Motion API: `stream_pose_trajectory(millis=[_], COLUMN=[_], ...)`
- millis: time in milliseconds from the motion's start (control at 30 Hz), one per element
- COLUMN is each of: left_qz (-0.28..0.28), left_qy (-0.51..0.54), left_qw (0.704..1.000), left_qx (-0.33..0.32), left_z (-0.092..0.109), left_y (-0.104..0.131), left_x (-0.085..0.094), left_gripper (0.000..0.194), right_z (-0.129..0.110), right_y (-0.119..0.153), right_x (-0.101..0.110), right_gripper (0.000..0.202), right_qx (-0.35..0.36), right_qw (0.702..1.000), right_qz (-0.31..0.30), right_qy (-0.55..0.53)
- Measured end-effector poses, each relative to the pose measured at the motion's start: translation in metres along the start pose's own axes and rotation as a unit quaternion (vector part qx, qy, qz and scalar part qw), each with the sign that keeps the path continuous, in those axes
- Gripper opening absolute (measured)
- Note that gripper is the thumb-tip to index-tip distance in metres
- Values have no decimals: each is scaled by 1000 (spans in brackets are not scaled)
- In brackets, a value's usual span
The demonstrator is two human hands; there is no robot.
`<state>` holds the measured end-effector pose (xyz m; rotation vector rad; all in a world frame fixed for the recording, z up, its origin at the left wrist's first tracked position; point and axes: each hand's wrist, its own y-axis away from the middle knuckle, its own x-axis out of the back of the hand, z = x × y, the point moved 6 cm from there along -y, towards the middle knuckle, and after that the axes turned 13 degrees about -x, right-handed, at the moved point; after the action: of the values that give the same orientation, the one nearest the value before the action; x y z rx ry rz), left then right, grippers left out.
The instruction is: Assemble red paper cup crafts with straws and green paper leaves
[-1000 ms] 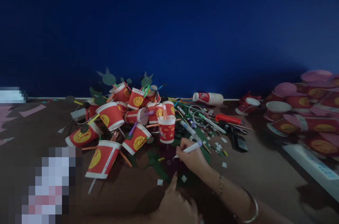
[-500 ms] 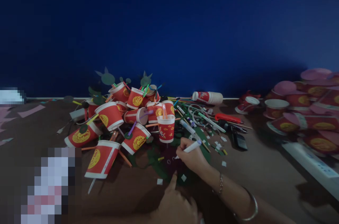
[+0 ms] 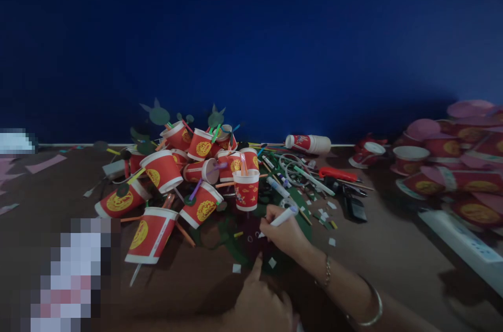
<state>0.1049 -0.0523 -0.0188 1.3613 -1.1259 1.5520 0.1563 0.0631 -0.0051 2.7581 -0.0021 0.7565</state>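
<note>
My right hand (image 3: 283,232) is closed round a white marker pen (image 3: 285,216). The pen's tip is down on a dark maroon piece of paper (image 3: 247,253), where small white looped marks (image 3: 250,239) show. With its index finger stretched out, my left hand (image 3: 264,298) touches the paper's near edge; its other fingers are partly curled at the bottom of the view. Dark green paper (image 3: 296,264) lies beneath and around the maroon piece. Just beyond it stands a red paper cup (image 3: 246,191) with straws in it.
Several red cups with straws (image 3: 161,170) are heaped on the left. Behind my right hand lie stacked cups (image 3: 308,143), a red-handled tool (image 3: 340,174), a black tape dispenser-like object (image 3: 353,207) and paper scraps (image 3: 324,215). A power strip (image 3: 461,243) and more cups (image 3: 467,183) are at right.
The pen tip has shifted slightly left, and the white mark by it has grown. My left hand stays in place.
</note>
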Motion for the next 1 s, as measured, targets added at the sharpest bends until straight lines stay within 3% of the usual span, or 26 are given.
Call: stream_pose_trajectory(millis=[333, 467, 567, 767, 1000], left_qz=[-29, -17, -20, -35, 8], left_qy=[26, 20, 16, 29, 12], left_qw=[999, 1000, 1000, 999, 1000], left_qx=[13, 12, 8, 17, 6], left_z=[-1, 0, 0, -1, 1], left_y=[0, -1, -1, -1, -1], left_x=[0, 2, 4, 5, 4], left_gripper=[38, 36, 37, 35, 36], right_z=[3, -4, -8, -5, -7], right_y=[0, 1, 5, 7, 8], right_x=[-2, 2, -1, -9, -10], right_gripper=[22, 26, 21, 23, 23], right_qx=[-6, 30, 60, 44, 61], right_qw=[999, 996, 996, 997, 996], right_qz=[-22, -12, -26, -60, -63], right_qy=[-45, -79, -61, -16, -1])
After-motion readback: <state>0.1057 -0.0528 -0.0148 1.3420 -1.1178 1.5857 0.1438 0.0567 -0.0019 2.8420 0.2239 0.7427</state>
